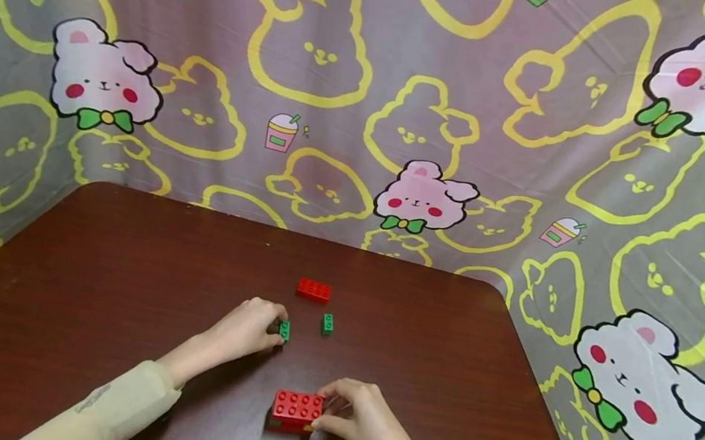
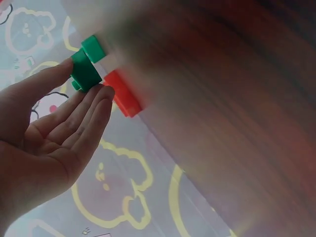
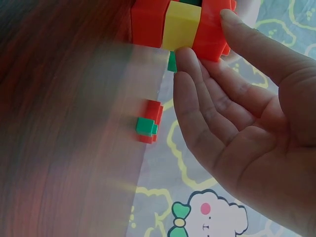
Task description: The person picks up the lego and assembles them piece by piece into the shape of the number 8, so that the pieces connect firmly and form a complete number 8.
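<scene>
A small green brick (image 1: pixel 285 331) is pinched between the thumb and fingers of my left hand (image 1: pixel 246 327); the left wrist view shows this green brick (image 2: pixel 86 71) at the fingertips. My right hand (image 1: pixel 367 426) grips the right end of a stacked block with a red studded top (image 1: pixel 298 405). In the right wrist view, the stack's end has a yellow brick (image 3: pixel 181 27) between red layers, with thumb and fingertips of the right hand (image 3: pixel 247 108) against it.
A second green brick (image 1: pixel 327 324) lies on the brown table (image 1: pixel 184 264), right of the left hand. Behind it lies a red brick (image 1: pixel 313 290). A patterned curtain (image 1: pixel 350 47) stands around the table's far and right edges.
</scene>
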`<state>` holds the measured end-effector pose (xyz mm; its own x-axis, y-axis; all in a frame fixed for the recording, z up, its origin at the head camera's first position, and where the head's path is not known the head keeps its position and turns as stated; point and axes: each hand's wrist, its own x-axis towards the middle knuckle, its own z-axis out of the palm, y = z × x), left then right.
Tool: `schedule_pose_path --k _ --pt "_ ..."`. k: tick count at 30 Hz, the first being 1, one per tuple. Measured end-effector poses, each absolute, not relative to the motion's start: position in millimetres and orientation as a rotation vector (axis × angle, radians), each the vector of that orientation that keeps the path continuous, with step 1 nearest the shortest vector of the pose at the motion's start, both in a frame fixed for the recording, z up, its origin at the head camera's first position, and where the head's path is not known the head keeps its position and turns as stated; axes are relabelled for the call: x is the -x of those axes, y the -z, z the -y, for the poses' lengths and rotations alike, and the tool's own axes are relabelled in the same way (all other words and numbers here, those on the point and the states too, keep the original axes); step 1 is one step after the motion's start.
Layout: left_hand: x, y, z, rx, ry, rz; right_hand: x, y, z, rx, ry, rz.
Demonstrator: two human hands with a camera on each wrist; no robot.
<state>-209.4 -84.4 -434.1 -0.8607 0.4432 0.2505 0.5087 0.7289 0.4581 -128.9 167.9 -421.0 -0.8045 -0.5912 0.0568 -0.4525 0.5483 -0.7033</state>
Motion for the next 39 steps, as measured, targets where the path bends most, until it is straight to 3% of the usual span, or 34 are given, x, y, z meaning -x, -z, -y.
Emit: schedule_pose_path --k 39 --pt "144.6 398.6 88.2 0.956 0.957 2.735 127.8 420.8 -167.8 0.883 1.118 -2.585"
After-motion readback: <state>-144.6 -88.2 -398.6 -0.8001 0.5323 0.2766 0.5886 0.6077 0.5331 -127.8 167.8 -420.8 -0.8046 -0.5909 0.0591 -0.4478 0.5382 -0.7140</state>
